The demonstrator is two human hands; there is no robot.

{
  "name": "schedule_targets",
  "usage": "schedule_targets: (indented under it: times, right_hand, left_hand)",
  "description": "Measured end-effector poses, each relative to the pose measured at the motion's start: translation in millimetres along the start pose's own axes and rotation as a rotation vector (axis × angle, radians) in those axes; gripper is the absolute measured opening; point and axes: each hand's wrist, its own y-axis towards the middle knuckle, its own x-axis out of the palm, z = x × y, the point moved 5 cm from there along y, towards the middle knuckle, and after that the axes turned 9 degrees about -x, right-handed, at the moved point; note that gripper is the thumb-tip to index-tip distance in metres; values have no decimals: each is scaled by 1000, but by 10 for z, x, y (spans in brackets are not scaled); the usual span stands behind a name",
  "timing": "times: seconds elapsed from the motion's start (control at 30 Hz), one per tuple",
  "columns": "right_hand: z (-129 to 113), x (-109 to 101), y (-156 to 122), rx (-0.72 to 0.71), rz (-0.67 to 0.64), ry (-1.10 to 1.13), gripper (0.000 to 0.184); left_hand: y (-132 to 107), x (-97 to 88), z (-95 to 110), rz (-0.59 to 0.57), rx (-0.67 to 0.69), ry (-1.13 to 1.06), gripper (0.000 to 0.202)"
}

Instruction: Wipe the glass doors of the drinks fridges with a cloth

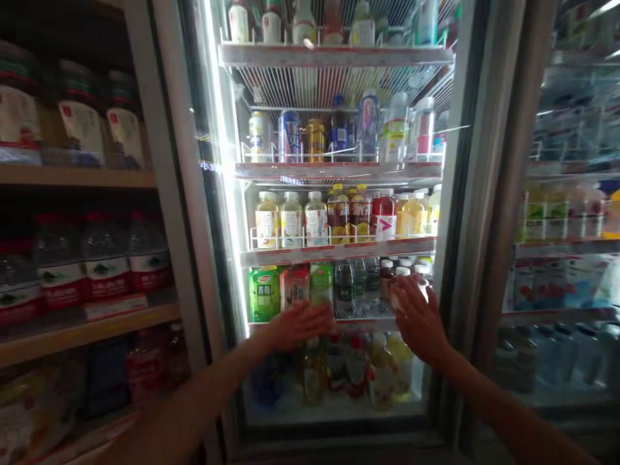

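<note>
I face a lit drinks fridge with its door open. My left hand (pixel 299 325) reaches to the front edge of the fourth shelf (pixel 368 321). Its fingers are stretched out flat, just below a green-capped bottle (pixel 321 283) and a red-labelled bottle (pixel 294 285), and hold nothing. My right hand (pixel 417 314) is at the right end of the same shelf. Its thumb and fingers curl round a small white-capped bottle (pixel 400 279), though motion blurs the grip. A green-labelled bottle (pixel 264 294) stands at the shelf's left end, and clear water bottles (pixel 358 281) stand in the middle.
Higher fridge shelves hold cans (pixel 289 135) and yellow juice bottles (pixel 291 219); the bottom shelf (pixel 339 403) holds several bottles. Wooden shelves (pixel 87 323) on the left carry red-labelled water bottles (pixel 104 261). The fridge's right door frame (pixel 458 226) stands beside my right hand. A closed glass-door fridge (pixel 566 213) stands further right.
</note>
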Motion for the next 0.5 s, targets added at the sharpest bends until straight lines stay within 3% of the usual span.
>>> schedule_targets:
  times: [0.07, 0.23, 0.3, 0.43, 0.5]
  right_hand:
    - [-90, 29, 78, -25, 2, 33, 67]
    - [-204, 87, 212, -39, 24, 84, 67]
    - [-273, 125, 249, -48, 11, 99, 67]
    - [-425, 176, 333, -70, -3, 131, 66]
    - [-469, 180, 382, -74, 3, 140, 66]
  left_hand:
    - [-294, -43, -53, -25, 72, -12, 44]
    - [-671, -264, -685, 54, -407, 165, 47]
    - [-796, -279, -666, 60, -438, 157, 46]
    - [-936, -202, -458, -10, -273, 73, 45]
    - [-930, -235, -600, 38, -396, 104, 49]
